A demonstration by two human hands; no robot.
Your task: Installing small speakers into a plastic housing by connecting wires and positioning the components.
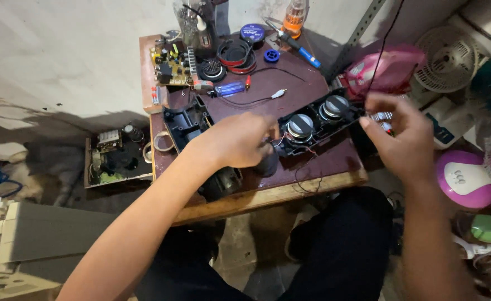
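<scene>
Two hands bracket one long black speaker housing (318, 120) that lies on the small dark-topped bench (334, 159), toward its right front corner. The housing's long axis runs diagonally, from near the bench's front-middle up and out past the right edge. Two round speaker drivers (300, 126) sit side by side in it, faces upward.

The left hand (237, 139) is at the housing's lower, nearer end, fingers curled down against it; whether they clamp the shell cannot be told, as the back of the hand hides them. The right hand (404, 136) is at the far end, just off the bench's right edge, fingertips pinched together on a small metallic part (380, 116) where a thin black wire (387, 39) leads upward.

Both hands are in contact range; the right hand is nearer the wire end. A green circuit board (170, 67) lies well apart at the bench's far left corner.
</scene>
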